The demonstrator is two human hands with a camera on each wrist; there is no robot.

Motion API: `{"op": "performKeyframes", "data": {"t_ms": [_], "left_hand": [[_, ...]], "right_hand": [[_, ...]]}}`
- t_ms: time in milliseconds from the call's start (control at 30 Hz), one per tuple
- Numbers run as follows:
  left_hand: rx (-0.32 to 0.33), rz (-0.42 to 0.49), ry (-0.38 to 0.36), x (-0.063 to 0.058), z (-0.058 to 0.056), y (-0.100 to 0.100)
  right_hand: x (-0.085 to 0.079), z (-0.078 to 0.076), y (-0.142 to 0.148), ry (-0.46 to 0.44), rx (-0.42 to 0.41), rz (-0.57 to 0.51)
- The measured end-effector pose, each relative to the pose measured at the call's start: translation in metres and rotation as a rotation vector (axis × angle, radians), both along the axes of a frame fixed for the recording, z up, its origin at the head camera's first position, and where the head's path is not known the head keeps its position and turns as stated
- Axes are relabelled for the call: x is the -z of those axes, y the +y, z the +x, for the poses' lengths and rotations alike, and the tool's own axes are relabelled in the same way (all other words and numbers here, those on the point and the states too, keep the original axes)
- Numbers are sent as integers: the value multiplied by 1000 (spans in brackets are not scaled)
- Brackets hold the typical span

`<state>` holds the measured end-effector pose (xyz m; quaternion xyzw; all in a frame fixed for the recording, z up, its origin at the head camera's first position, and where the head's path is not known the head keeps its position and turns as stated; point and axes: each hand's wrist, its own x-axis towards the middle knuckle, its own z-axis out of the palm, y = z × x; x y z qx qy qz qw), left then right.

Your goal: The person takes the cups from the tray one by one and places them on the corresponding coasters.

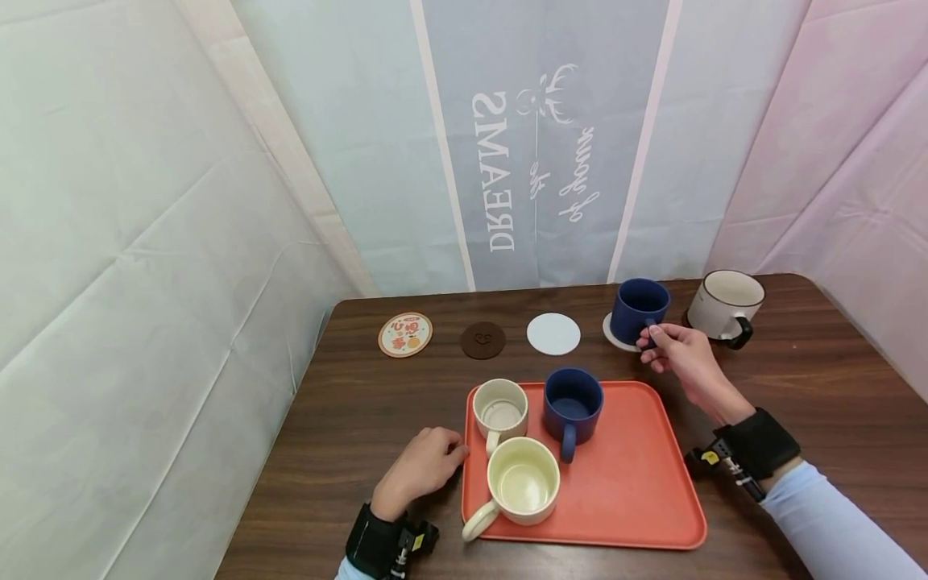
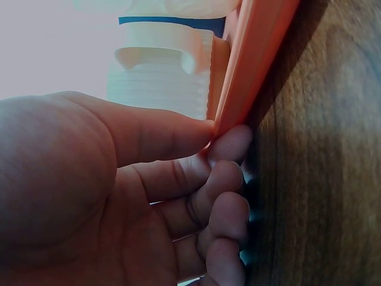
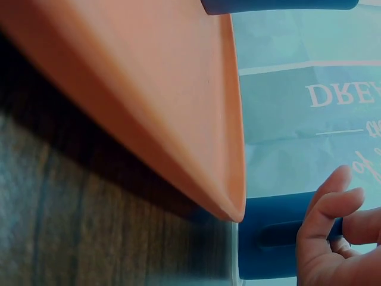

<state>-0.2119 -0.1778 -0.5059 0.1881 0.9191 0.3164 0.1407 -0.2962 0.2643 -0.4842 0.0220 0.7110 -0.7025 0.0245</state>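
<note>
My right hand (image 1: pixel 685 362) pinches the handle of a dark blue mug (image 1: pixel 639 306), which stands on a white coaster (image 1: pixel 612 334) at the back right. In the right wrist view the fingers curl around that handle. At the left side of the red tray (image 1: pixel 616 475), my left hand (image 1: pixel 424 463) pinches the rim between thumb and index finger, the other fingers curled down by the table. On the tray stand a ribbed cream mug (image 1: pixel 500 403), a pale yellow mug (image 1: pixel 524 483) and a second blue mug (image 1: pixel 573 403).
A white mug with a black handle (image 1: pixel 725 302) stands at the far right. Along the table's back lie a printed coaster (image 1: pixel 405 335), a brown coaster with a smiling face (image 1: pixel 482 341) and a white round coaster (image 1: pixel 553 333). A fabric curtain (image 1: pixel 536 177) hangs behind the table.
</note>
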Motion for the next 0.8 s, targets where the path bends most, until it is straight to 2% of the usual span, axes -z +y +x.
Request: {"op": "performKeyframes", "data": {"t_ms": [333,533,667,800], "left_hand": [[4,3,11,0,1,2],[4,1,9,-2,1,2],[1,-1,12,-2,1,1],[3,-7,14,-2,1,1]], "right_hand": [[-7,2,1,-7,-22,34],[-10,2,4,-37,-62,93],[-11,7,5,-26,-56,180],[-14,26,2,124,68,384]]}}
